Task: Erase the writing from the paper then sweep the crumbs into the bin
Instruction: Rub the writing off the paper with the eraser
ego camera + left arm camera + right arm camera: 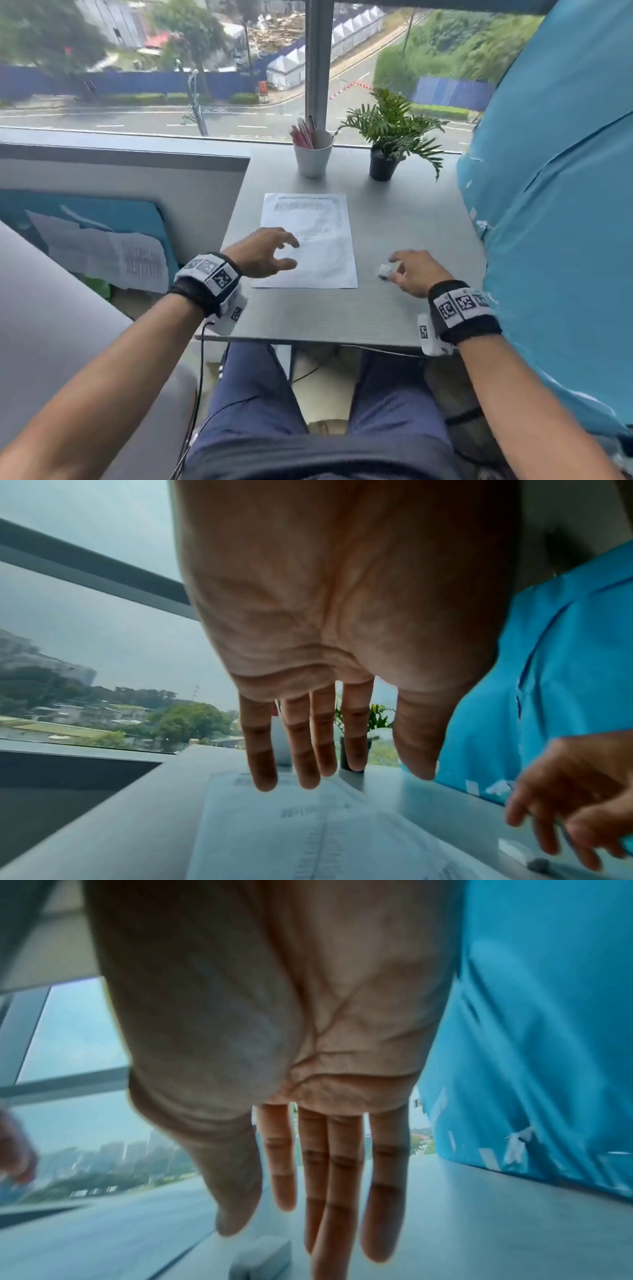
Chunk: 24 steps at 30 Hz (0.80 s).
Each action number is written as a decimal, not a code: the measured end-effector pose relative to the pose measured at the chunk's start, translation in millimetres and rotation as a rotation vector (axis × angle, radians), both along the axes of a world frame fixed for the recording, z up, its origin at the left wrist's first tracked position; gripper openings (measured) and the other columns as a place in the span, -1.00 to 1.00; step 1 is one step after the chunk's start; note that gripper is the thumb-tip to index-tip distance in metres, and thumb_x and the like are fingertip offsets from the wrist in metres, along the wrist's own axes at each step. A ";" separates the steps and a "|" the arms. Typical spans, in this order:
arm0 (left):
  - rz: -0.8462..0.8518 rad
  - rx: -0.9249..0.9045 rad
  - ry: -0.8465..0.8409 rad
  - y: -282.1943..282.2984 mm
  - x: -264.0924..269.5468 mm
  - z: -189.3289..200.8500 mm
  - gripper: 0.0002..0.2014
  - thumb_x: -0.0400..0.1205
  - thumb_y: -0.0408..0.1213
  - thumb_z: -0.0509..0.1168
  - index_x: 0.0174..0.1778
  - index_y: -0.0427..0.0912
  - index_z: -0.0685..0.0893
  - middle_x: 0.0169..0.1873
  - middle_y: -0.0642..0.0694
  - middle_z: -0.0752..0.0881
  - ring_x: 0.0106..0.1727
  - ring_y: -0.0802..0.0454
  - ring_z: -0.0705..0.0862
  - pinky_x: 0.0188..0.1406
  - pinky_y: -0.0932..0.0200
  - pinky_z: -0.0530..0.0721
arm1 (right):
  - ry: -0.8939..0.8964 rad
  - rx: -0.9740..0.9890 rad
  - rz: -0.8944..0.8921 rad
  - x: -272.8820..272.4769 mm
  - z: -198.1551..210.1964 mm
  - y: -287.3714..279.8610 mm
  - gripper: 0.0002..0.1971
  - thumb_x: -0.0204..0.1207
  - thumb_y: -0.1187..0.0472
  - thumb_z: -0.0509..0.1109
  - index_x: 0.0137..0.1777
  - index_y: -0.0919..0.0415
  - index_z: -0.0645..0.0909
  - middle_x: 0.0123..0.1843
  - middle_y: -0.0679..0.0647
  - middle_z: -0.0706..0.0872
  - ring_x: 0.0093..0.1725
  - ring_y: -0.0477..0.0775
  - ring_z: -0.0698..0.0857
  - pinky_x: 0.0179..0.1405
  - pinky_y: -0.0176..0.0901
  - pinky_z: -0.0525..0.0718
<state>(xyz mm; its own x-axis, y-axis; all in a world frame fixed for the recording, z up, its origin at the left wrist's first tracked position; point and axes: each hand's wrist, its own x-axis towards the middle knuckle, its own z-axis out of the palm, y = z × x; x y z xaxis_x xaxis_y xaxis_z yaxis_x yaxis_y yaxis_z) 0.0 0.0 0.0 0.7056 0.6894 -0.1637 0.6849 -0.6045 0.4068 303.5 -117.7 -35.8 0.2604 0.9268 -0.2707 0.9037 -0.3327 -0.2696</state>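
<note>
A white sheet of paper [308,240] with faint grey pencil marks lies in the middle of the small grey table [325,315]. My left hand [291,253] hovers over the sheet's lower left part, fingers spread and relaxed, holding nothing. In the left wrist view its fingers [325,750] hang straight above the paper [308,831]. A small white eraser [385,270] lies on the table right of the sheet. My right hand [399,267] is just over it with straight fingers, not gripping. The right wrist view shows the eraser [260,1259] under that hand [308,1231].
A white cup of pencils [313,157] and a potted plant [387,150] stand at the table's far end by the window. Blue sheeting [565,205] walls the right side. A grey partition [137,178] borders the left, with loose papers [102,246] lower down beyond it.
</note>
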 end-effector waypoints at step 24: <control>0.057 -0.017 0.219 -3.7 59.2 -60.2 -0.09 0.18 0.49 0.49 0.33 0.03 0.45 0.43 -0.09 0.35 0.43 -0.15 0.37 0.26 -0.40 0.55 | 0.292 0.130 0.141 -58.5 -9.7 51.2 -0.84 0.35 0.16 0.59 -0.07 0.11 0.81 -0.24 -0.02 0.77 -0.22 -0.09 0.75 -0.27 -0.39 0.64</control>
<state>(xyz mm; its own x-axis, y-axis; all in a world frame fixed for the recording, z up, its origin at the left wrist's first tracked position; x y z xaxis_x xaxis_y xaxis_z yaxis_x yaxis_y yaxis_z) 59.2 -3.7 -60.2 0.6119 0.7230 -0.3208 0.7909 -0.5565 0.2544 245.0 -66.5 -45.6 0.0567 0.9796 -0.1927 0.8166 -0.1565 -0.5555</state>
